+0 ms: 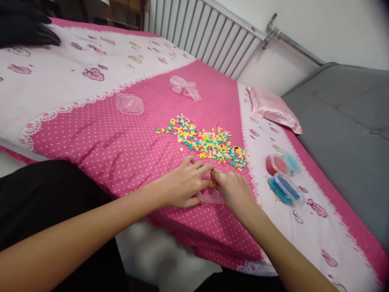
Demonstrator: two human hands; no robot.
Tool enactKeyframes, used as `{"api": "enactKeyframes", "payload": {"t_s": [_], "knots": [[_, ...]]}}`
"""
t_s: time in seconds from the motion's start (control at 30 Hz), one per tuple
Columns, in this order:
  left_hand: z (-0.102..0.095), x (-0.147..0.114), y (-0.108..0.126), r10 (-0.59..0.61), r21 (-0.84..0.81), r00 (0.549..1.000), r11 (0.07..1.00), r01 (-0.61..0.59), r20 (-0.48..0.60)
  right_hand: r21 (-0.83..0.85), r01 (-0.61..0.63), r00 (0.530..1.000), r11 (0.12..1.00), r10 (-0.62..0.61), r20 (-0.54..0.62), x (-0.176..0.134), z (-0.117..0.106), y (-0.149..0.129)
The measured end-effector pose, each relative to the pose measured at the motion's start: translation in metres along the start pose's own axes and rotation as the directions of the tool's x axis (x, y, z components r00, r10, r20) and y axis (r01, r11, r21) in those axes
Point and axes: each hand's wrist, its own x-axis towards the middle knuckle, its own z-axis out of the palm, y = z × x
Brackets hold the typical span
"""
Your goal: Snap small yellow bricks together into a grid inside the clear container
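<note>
A small clear plastic container (209, 198) sits on the pink dotted bedspread between my two hands. My left hand (184, 184) is closed around its left side, thumb on the near edge and fingers reaching over the far part. From the right, my right hand (235, 190) bends over the container with its fingers pinched together; whatever they hold is hidden. A bit of yellow (211, 184) shows inside, close to the fingertips. Just beyond both hands lies a loose spread of small beads (212, 144) in yellow, green, white and pink.
Tubs with red (276, 165) and blue (279, 190) contents stand at the right, near a pale-blue one (291, 163). Farther back lie clear containers (178, 84) and a clear lid (130, 104). A pink pillow (273, 109) rests by the grey headboard (340, 109).
</note>
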Motion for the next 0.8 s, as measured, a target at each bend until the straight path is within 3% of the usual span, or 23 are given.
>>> {"api": "enactKeyframes", "payload": {"t_s": [0.8], "knots": [[-0.0003,0.0009,0.0008,-0.009,0.006,1.0,1.0,0.009,0.002,-0.026,0.042,0.999,0.999,-0.041,0.02,0.0002,-0.0052,-0.0004]]}}
